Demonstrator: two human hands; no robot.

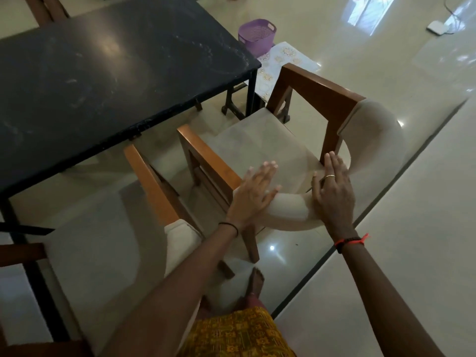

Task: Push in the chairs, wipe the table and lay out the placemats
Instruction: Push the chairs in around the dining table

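View from head cam, looking down. A wooden armchair (260,140) w/ cream seat is seen at centre, pulled out from the black table (103,73) and turned at an angle, its front near the table's R corner, not tucked under. Its curved cream backrest (288,212) is nearest the camera. The left hand (253,194) is laid flat on the backrest's top, fingers straight and reaching over the seat; nothing is grasped. The right hand (333,194) is laid flat beside it on the same backrest, fingers straight too, a ring (329,176) worn on one finger; nothing is grasped. Thin bands are worn at both wrists. Both hands are slightly blurred.

A second chair (98,253) of the same kind is seen lower L, just beside the first, its seat also out from under the table. Pale smears and dust are seen on the tabletop. A patterned placemat (288,56) is seen beyond the table's far R corner, w/ a purple basket (257,34) just behind it on the glossy tiled floor (386,60).
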